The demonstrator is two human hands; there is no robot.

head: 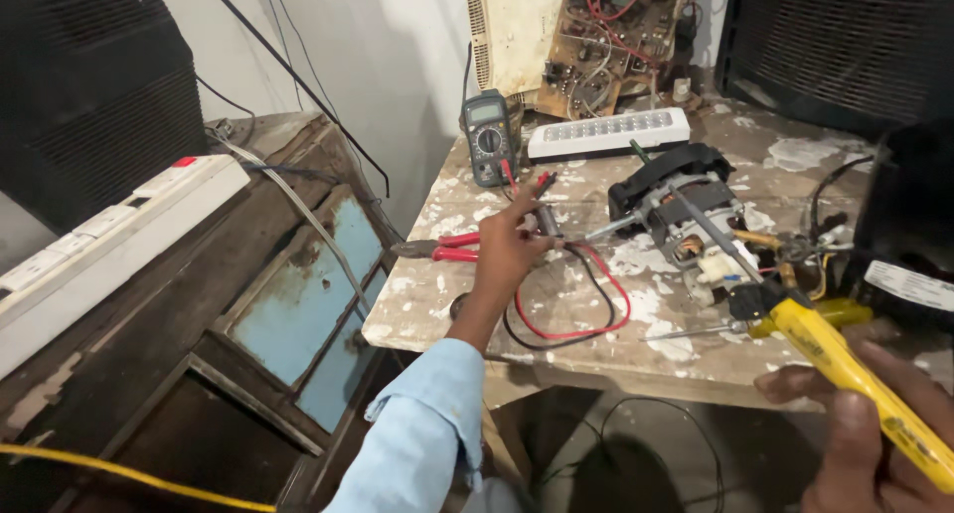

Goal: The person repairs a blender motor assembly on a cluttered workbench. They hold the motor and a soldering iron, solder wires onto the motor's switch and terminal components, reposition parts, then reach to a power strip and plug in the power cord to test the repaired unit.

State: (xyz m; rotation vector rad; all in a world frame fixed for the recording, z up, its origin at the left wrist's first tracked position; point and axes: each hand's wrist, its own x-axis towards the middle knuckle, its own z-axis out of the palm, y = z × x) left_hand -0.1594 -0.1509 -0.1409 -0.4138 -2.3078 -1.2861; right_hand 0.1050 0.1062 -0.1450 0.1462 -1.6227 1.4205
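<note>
My left hand [510,243], in a light blue sleeve, reaches over the worn table [556,349] and pinches a small dark metal part at its fingertips, close to the shaft of an electric motor [681,210]. Red-handled pliers [437,248] lie just left of that hand. Red and black probe leads [586,319] loop on the table under it. My right hand [874,428] at the lower right grips a yellow-handled soldering iron [845,359], its dark tip pointing toward the motor.
A digital multimeter [489,135] leans at the table's back, beside a white LED lamp bar [608,133] and an exposed circuit board [606,36]. A white power strip [99,240] lies on the rusty cabinet at left. Dark speaker boxes stand at both upper corners.
</note>
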